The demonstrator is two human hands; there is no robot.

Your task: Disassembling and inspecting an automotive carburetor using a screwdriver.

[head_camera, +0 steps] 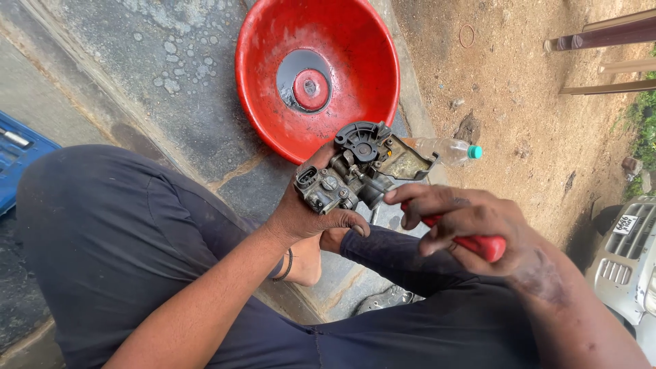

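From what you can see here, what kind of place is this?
Probably an outdoor roadside repair spot. The left hand holds a grimy carburettor-like part, and the right hand holds a red-handled tool. A red basin with dark liquid sits on stained concrete beside bare dirt.

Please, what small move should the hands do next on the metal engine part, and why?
Probably seat the tool tip squarely before turning. The left hand holds the dirty metal carburetor up, and the right hand brings the red-handled screwdriver to its side; the tip itself is hidden.
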